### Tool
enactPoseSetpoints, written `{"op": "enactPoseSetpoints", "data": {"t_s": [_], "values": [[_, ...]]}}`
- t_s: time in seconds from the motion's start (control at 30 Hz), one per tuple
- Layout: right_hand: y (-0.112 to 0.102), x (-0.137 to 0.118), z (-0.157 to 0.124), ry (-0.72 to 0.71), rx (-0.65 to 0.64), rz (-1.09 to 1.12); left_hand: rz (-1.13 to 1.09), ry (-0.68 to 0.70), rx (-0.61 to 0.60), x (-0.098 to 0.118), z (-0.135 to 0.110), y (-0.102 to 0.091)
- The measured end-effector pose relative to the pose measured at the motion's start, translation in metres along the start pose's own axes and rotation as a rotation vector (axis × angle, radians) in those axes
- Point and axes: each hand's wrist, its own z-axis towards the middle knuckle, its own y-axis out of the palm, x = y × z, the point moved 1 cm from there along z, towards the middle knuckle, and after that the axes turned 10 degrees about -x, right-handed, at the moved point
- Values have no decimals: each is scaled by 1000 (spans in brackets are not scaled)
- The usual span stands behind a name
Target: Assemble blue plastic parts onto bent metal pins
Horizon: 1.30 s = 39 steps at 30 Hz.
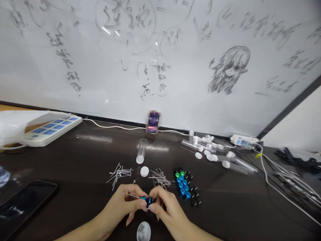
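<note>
My left hand [125, 201] and my right hand [168, 205] meet near the front of the table, fingertips pinched together. Between them is a small blue and black metal part [149, 201], partly hidden by the fingers. A thin metal rod [132, 195] runs from the left fingers toward this part. Just below the hands is a small white round dish [143, 231] with tiny dark pieces in it. Beyond them lie bent metal hex keys [119, 174], a white cap [144, 171] and a pile of thin wire pins [162, 178]. Blue and green round metal parts [183, 185] with black screws [195, 191] are to the right.
A clear tube [142, 149] with a white end stands behind the cap. More clear tubes and white caps [210, 157] lie at the back right. There is a power strip [54, 129] at the left, a phone [27, 204] in front, cables [265, 174] at the right, and a whiteboard [180, 80] behind.
</note>
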Motion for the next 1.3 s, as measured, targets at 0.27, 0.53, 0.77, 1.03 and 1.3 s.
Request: {"op": "enactPoseSetpoints", "data": {"t_s": [0.27,0.53,0.77,1.03,1.3], "values": [[-1,1,0,-20,-28,-67,11,4,-12,-1,1,-1],[0,-4,1,-42,108,-75,10,14,1,-4,1,-3],[0,0,-1,-15,4,-88,9,12,-23,-4,2,-3],[-1,-3,1,-51,45,-77,-13,11,-5,0,1,-1],[0,-3,1,-45,47,-80,1,7,-10,0,1,-2]]}}
